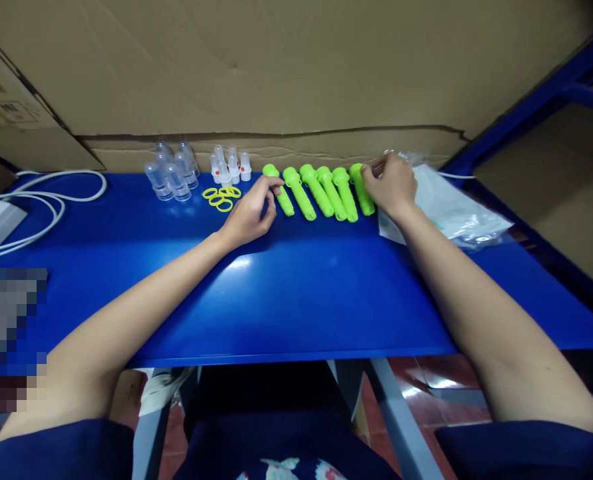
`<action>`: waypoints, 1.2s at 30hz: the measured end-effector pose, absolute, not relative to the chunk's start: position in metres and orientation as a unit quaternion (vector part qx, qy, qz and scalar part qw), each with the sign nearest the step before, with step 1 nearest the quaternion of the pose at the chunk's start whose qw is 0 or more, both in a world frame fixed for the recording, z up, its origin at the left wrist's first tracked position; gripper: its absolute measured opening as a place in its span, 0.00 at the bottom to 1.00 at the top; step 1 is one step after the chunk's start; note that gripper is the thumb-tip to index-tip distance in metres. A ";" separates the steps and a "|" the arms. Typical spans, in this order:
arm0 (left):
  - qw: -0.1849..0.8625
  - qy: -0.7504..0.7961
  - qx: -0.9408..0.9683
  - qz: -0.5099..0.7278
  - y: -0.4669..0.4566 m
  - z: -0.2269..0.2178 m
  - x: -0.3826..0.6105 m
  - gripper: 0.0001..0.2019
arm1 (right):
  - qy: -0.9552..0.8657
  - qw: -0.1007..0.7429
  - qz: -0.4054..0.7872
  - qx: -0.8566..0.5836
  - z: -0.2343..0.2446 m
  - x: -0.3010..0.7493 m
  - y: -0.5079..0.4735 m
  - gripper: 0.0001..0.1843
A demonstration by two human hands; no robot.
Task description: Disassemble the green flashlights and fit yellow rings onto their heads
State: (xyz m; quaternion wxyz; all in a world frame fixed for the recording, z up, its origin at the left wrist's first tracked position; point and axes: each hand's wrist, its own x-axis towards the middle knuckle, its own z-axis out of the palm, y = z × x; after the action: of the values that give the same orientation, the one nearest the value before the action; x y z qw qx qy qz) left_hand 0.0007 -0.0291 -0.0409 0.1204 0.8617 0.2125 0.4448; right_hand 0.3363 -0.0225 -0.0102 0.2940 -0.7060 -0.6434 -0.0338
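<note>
Both hands are working at a row of six bright green plastic pieces lying side by side on the blue table [286, 293]. Resting on the tabletop, the left hand [249, 217] is curling loosely, its fingertips [275, 189] touching the leftmost green piece [279, 190] without gripping it. At the other end, the right hand [392, 185] is sitting with its fingers bent down onto the head of the rightmost green piece [362, 189]; whether they are pinching it or only pressing on it cannot be told. Just beside that hand a clear plastic bag [451, 210] is lying flat. Left of the row, near the left hand, yellow rings [221, 197] are lying in a small cluster, with small white caps [229, 167] and clear plastic caps [171, 175] standing behind them. A white cable [51, 197] is looping at the far left edge, and cardboard [296, 67] is standing behind everything.
</note>
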 end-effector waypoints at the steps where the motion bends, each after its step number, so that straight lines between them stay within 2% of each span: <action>1: 0.121 0.210 0.861 0.447 -0.029 -0.041 0.001 0.17 | -0.610 0.290 -0.036 -0.737 -0.007 0.332 -0.024 0.12; 3: 0.119 0.208 0.861 0.449 -0.029 -0.041 0.001 0.17 | -0.601 0.252 -0.018 -0.758 0.001 0.320 -0.029 0.11; 9: 0.108 0.199 0.860 0.457 -0.029 -0.042 0.001 0.17 | -0.618 0.173 -0.015 -0.766 0.005 0.300 -0.036 0.16; 14: 0.108 0.217 0.863 0.444 -0.031 -0.042 0.003 0.18 | -0.634 0.157 -0.020 -0.757 0.000 0.309 -0.031 0.20; 19: 0.043 0.297 0.853 0.426 -0.027 -0.032 -0.005 0.16 | -0.640 0.136 -0.014 -0.756 0.002 0.308 -0.032 0.21; 24: 0.032 0.394 0.852 0.344 -0.008 -0.010 -0.038 0.09 | -0.633 0.159 -0.007 -0.758 0.003 0.306 -0.031 0.17; 31: -0.012 0.497 0.843 0.208 -0.007 0.009 -0.062 0.12 | -0.607 0.179 -0.003 -0.775 0.008 0.302 -0.035 0.20; 36: -0.038 0.508 0.849 0.141 -0.011 0.009 -0.059 0.13 | -0.596 0.245 -0.025 -0.764 0.012 0.298 -0.040 0.22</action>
State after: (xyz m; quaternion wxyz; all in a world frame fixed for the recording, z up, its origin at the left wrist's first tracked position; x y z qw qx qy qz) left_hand -0.0592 -0.0112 0.0088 -0.0383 0.8487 0.5083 0.1406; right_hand 0.2982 -0.0401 0.0119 0.2448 -0.7642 -0.5962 -0.0246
